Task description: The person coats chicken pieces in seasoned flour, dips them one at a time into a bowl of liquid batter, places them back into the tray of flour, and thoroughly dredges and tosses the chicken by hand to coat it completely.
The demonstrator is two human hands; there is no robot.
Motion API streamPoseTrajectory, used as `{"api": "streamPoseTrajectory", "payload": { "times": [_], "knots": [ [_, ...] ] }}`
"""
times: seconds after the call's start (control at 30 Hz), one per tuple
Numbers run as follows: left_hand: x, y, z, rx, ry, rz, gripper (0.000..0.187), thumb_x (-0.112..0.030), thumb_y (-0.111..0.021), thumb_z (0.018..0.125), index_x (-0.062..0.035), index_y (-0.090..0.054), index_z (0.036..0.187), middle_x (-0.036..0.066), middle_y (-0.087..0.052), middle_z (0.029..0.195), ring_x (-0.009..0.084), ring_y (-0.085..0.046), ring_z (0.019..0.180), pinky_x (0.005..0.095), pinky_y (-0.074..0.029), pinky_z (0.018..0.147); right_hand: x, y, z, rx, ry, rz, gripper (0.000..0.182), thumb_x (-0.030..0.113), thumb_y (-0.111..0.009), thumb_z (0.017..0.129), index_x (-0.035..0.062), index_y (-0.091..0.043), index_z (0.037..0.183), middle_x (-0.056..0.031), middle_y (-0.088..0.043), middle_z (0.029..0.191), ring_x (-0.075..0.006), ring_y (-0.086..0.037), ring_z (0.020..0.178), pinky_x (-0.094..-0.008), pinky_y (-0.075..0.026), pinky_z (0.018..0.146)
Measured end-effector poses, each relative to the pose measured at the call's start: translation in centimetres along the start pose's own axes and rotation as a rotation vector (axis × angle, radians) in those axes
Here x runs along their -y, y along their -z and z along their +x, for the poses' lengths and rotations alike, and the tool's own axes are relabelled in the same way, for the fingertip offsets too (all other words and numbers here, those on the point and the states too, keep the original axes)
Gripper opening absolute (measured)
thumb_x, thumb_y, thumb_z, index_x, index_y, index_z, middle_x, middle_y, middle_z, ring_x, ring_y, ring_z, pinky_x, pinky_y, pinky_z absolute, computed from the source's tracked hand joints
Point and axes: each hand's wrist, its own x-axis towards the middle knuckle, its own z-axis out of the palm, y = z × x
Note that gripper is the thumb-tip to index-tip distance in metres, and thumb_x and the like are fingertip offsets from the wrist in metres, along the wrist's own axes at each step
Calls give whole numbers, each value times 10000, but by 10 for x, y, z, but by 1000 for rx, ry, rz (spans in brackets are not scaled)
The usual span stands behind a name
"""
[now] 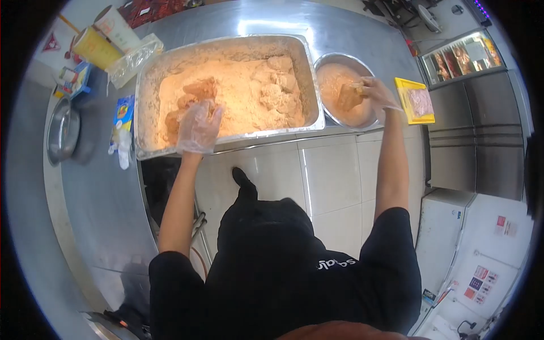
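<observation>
My left hand [199,127], in a clear plastic glove, is over the left part of a large metal tray [315,96] of orange-tinted breading flour [241,85]. Its thumb is apart from the fingers, which lie against wet, reddish chicken pieces [199,89] in the flour. Flour-coated chicken pieces [280,90] are heaped at the tray's right side. In my gloved right hand [378,93] is a batter-covered chicken piece [350,97], pinched at its top. It hangs over a round steel bowl [371,73] of orange liquid batter [334,76], its lower end at the surface.
Right of the bowl is a yellow tray [429,119] with a wrapped pale pack. Left of the big tray lie a blue packet [123,110] and a plastic bag [133,59], near tall containers [96,48] and a steel basin [63,130]. A fridge [453,130] stands at right.
</observation>
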Motion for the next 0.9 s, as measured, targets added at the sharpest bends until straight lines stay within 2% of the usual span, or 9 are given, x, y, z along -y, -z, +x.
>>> {"api": "streamPoseTrajectory", "payload": {
  "times": [0.1,0.2,0.3,0.4,0.5,0.6,0.7,0.8,0.9],
  "knots": [
    [4,-3,1,22,-32,3,273,-286,-661,906,-29,-660,999,181,-673,877,375,-646,851,451,-514,774,-35,-10,43,17,-18,-379,252,199,-704,776,-11,-700,914,-101,-692,819,-203,-655,803,-384,-491,727],
    [12,-9,2,43,-32,-15,296,-289,-673,901,-24,-662,1032,199,-679,922,387,-649,866,457,-517,791,-36,-25,61,-84,-117,-523,255,203,-716,755,-4,-716,903,-199,-702,877,-293,-680,868,-412,-505,766],
    [7,-8,5,56,-9,-26,297,-279,-684,895,-23,-658,1044,207,-676,938,386,-649,878,456,-518,800,-42,-41,79,-85,-290,-685,366,187,-698,796,53,-702,1137,-206,-672,1162,-335,-618,1155,-422,-485,980],
    [0,-2,8,73,11,-27,294,-264,-694,890,-27,-653,1060,202,-677,951,382,-650,889,453,-519,809,-58,-50,90,-105,-354,-577,357,161,-672,815,34,-691,1148,-215,-665,1173,-326,-602,1181,-408,-469,1024],
    [-6,-1,10,85,5,3,295,-256,-698,888,-32,-649,1074,194,-678,966,378,-651,901,449,-520,817,-75,-53,82,-346,-33,-642,286,187,-713,770,-43,-721,941,-244,-698,985,-350,-676,992,-429,-508,863],
    [2,-4,8,95,34,35,299,-258,-695,890,-34,-649,1083,190,-680,980,372,-652,916,448,-519,827,-41,-23,68,-135,-125,-441,257,163,-704,778,-34,-724,943,-234,-712,970,-334,-678,964,-413,-504,841],
    [2,-7,8,123,72,39,306,-275,-682,901,-37,-659,1091,185,-684,1013,362,-651,952,439,-516,850,2,-4,43,-9,-122,-329,210,127,-697,788,-39,-711,915,-162,-720,880,-261,-676,860,-379,-505,793],
    [-2,-4,10,179,127,66,317,-297,-665,918,-45,-667,1111,171,-689,1055,348,-647,999,423,-512,878,9,6,25,-151,19,-213,209,119,-674,759,-21,-686,914,-198,-667,826,-323,-630,786,-403,-483,760],
    [-1,-5,10,174,99,84,313,-297,-670,914,-48,-668,1104,164,-691,1047,347,-648,997,424,-512,876,56,23,2,-160,-52,-116,190,108,-671,764,-20,-681,904,-154,-632,735,-240,-590,719,-364,-476,731]
  ]
}}
